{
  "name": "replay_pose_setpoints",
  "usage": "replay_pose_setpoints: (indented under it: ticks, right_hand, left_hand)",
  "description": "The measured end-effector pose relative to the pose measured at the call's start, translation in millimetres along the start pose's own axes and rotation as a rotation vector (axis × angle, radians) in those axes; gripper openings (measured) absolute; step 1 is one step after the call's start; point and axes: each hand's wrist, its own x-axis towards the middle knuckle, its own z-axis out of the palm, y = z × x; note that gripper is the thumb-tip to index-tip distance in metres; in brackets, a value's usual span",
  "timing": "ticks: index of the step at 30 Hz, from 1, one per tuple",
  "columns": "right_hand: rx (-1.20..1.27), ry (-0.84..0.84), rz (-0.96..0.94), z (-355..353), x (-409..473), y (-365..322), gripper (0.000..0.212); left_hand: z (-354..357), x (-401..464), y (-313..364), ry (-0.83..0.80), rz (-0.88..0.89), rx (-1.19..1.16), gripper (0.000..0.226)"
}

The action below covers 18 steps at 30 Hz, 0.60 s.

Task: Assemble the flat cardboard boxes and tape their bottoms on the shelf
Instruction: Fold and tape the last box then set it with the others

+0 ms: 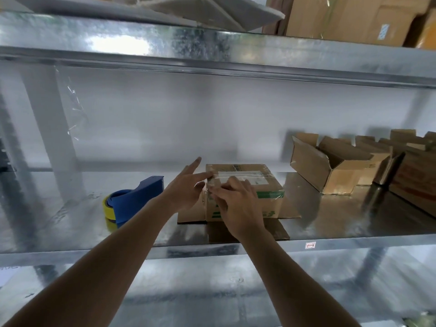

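We stand before a galvanised metal shelf [330, 240], its front lip carrying a small white sticker [310, 245] with a red mark we cannot read. Nearest on the shelf, our right hand [238, 204] lies over the front left corner of a small cardboard box [264, 182], fingers straight and pressing on the clear tape [240, 175] that runs across its upturned face; our left hand [186, 187] is spread at the box's left edge, fingertips touching the tape end, gripping nothing. The box stands upside down with its flaps splayed flat on the shelf, green print on its side and a white label on top, both too blurred to read. Just to the left rests a blue tape dispenser [134, 199] holding a yellow roll. Farther right, well apart, assembled boxes [330, 164] lie on their sides with open mouths, showing nothing inside. Above, the upper shelf holds large cartons [349, 17].
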Motion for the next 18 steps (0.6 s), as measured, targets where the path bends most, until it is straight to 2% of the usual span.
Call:
replay_pose_setpoints:
  ticks: [2, 5, 7, 9, 11, 13, 16, 18]
  right_hand:
    - [-0.026, -0.08, 0.021, -6, 4, -5, 0.031]
    - [-0.068, -0.176, 0.082, -10, 11, -19, 0.047]
    - [-0.075, -0.164, 0.133, -9, 16, -29, 0.048]
    - [-0.081, -0.148, 0.175, -6, 18, -37, 0.038]
    - [-0.046, -0.093, 0.207, -2, 18, -39, 0.028]
    - [0.004, -0.039, 0.223, 1, 15, -38, 0.023]
    - [0.036, -0.015, 0.177, 3, 10, -33, 0.02]
    - [0.019, 0.037, 0.127, 4, 5, -27, 0.019]
  left_hand:
    - [3, 7, -1, -0.017, 0.044, 0.079, 0.056]
    - [0, 10, -2, -0.026, 0.103, 0.083, 0.055]
    - [-1, 9, -10, -0.058, 0.106, 0.007, 0.059]
    - [0, 7, -19, -0.072, 0.098, -0.055, 0.059]
    - [2, 7, -25, -0.038, 0.122, -0.059, 0.055]
    - [1, 4, -29, -0.015, 0.141, -0.02, 0.061]
    - [-5, -3, -35, -0.014, 0.15, 0.008, 0.078]
    - [-8, -5, -35, 0.005, 0.166, 0.025, 0.077]
